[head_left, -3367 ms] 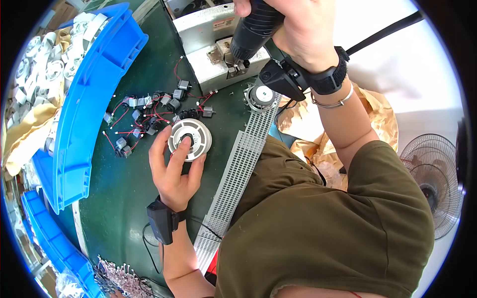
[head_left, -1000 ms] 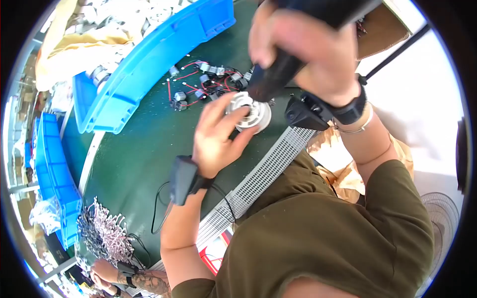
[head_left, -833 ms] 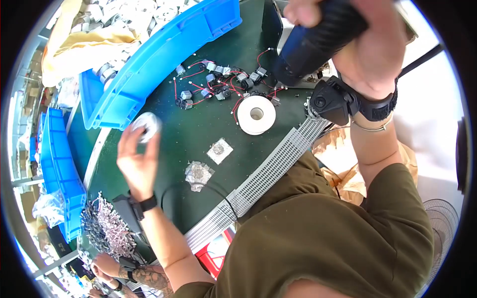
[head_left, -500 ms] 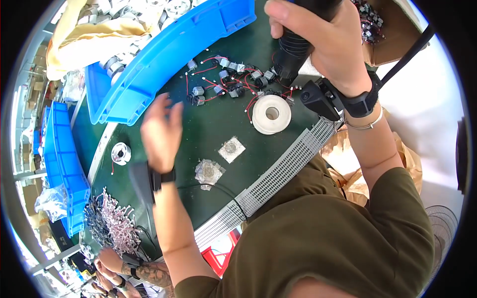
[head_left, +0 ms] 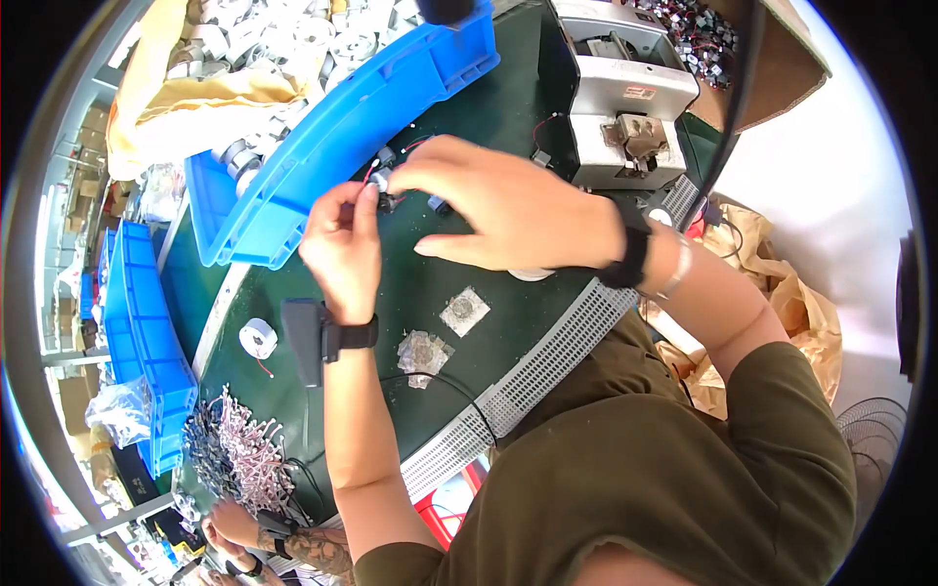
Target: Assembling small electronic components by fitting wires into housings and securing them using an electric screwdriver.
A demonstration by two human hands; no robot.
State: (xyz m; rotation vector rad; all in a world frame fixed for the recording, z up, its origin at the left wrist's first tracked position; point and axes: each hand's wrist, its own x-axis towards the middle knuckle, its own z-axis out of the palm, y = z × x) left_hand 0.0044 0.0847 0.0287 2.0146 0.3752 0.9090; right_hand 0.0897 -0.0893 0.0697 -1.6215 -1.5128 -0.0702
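My left hand (head_left: 342,249) is closed in a pinch, thumb and index together, on a small motor (head_left: 380,180) with a red wire. My right hand (head_left: 518,210) reaches in from the right, its fingertips close to that motor and its thumb well apart from them. Whether the right fingertips touch the motor, I cannot tell. Behind the fingers, more small motors (head_left: 437,203) lie on the green tabletop, mostly covered by my right hand. A white spool-like ring (head_left: 531,274) shows only its lower edge under my right palm. A white round part (head_left: 259,339) with a red wire sits left of my left wrist.
A blue bin (head_left: 342,127) and a bag of white parts (head_left: 210,93) stand at the far left. A grey-white machine (head_left: 630,98) is at the back right, near a cardboard box (head_left: 782,68). Bundled wires (head_left: 249,449) and a co-worker's hand (head_left: 234,523) are lower left.
The black cylindrical tool has left my right hand; a dark end shows at the top edge. My right hand has come down and left, towards my left hand, which now pinches a small motor.
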